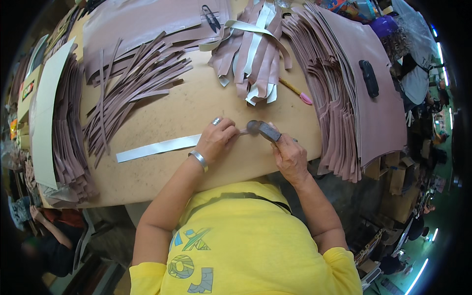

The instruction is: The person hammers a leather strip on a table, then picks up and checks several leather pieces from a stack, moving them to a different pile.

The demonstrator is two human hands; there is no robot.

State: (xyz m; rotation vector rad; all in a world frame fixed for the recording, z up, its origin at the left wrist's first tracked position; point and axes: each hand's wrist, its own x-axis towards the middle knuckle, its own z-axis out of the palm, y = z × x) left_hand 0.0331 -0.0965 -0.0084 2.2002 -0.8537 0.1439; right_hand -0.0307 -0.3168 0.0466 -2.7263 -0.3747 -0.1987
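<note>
My left hand (216,139), wearing a ring and a silver bracelet, is closed on a strip (160,147) lying along the near part of the table. The strip's pale side shows to the left of the hand; a short mauve end comes out to the right of the fingers. My right hand (291,156) grips a hammer (269,132), mostly hiding its handle. The round face of the hammer is at the mauve end, close to my left fingertips; whether it touches I cannot tell.
Thin mauve strips (137,78) lie loose at left. A tied strip bundle (255,54) and a pink-tipped pen-like tool (297,92) lie beyond my hands. Panel stacks (376,115) flank the table, a black object (368,78) on the right one. Snips (210,18) lie on far sheets.
</note>
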